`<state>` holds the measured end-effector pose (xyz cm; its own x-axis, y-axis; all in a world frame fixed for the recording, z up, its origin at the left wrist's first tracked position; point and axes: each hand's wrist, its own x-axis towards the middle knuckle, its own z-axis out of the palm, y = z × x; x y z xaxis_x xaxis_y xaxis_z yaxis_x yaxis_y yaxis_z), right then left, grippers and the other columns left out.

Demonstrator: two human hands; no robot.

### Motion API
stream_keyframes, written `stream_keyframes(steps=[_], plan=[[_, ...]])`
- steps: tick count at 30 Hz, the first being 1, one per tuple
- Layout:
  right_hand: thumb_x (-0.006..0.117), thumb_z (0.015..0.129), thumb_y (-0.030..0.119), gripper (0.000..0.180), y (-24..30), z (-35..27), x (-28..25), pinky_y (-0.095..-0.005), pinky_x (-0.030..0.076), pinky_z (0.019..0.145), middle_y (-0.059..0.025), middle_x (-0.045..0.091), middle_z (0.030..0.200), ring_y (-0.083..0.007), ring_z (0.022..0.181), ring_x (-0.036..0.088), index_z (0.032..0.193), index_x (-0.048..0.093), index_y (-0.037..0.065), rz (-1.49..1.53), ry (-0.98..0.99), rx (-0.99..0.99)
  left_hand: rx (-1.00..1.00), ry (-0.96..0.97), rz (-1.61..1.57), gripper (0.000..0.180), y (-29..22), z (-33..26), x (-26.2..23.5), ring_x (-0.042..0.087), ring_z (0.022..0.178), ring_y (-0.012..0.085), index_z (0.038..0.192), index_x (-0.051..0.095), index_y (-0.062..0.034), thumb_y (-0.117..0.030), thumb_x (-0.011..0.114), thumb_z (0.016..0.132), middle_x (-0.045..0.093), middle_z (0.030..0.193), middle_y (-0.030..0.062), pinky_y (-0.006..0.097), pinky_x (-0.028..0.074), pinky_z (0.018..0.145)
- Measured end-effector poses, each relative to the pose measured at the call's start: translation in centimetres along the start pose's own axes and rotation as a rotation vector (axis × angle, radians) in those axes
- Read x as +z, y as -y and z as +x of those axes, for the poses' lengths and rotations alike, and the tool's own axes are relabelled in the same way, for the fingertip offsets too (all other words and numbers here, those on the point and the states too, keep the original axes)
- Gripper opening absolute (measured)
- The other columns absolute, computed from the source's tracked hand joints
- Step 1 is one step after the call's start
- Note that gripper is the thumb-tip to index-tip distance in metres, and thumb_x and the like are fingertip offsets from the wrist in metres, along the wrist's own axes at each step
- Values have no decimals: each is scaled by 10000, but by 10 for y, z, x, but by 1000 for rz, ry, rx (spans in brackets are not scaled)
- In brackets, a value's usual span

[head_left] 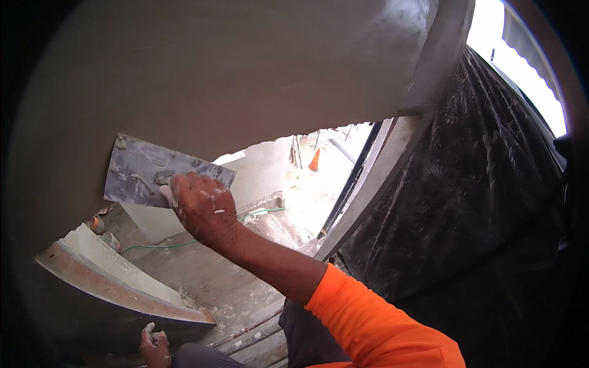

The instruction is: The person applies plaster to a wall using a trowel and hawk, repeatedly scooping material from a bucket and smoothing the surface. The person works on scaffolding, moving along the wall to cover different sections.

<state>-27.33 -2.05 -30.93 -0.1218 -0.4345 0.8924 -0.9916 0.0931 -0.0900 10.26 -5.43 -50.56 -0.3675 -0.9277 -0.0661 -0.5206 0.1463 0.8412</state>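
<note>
Closed firmly around the handle side of a rectangular plastering trowel [136,170], the right hand [205,205] hides most of this handle under its fingers. The trowel is left of the centre, before the lower ragged edge of the plaster; whether its blade touches the wall, I cannot tell. The left hand [156,348] is low at the left, partly cut by the border, with bent fingers and pale smears; I cannot tell if it holds something.

Largest is the grey plastered wall [245,73], which fills the upper part and surrounds an opening. Next comes the black plastic sheet [454,202], wrinkled and dusty, hanging at the right. Smaller is the orange sleeve [380,319], which covers the right arm down to near the elbow. Beside the dark trousers [308,336] lie wooden planks [253,337]. Through the opening, a thin green hose [159,246] runs over the dusty floor [202,270], and farther away stands a small orange traffic cone [314,161].
</note>
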Motion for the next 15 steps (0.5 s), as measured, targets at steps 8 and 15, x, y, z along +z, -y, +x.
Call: stream_keyframes(steps=[8, 15], plan=[[852, 848, 298, 397, 48, -87, -33, -423, 575, 665, -177, 696, 853, -357, 758, 719, 1010, 619, 21, 455, 448, 208, 308, 29, 30, 316, -62, -44, 37, 715, 811, 333, 1100, 701, 37, -171, 757, 868, 720, 906, 195, 397, 561, 760], [768, 942, 448, 498, 9, -105, -93, -332, 567, 637, -47, 594, 757, -152, 693, 644, 1058, 558, 11, 929, 10, 683, 435, 383, -9, 392, -70, -49, 90, 704, 953, 382, 1136, 708, -14, -353, 687, 940, 719, 1023, 209, 463, 553, 841]])
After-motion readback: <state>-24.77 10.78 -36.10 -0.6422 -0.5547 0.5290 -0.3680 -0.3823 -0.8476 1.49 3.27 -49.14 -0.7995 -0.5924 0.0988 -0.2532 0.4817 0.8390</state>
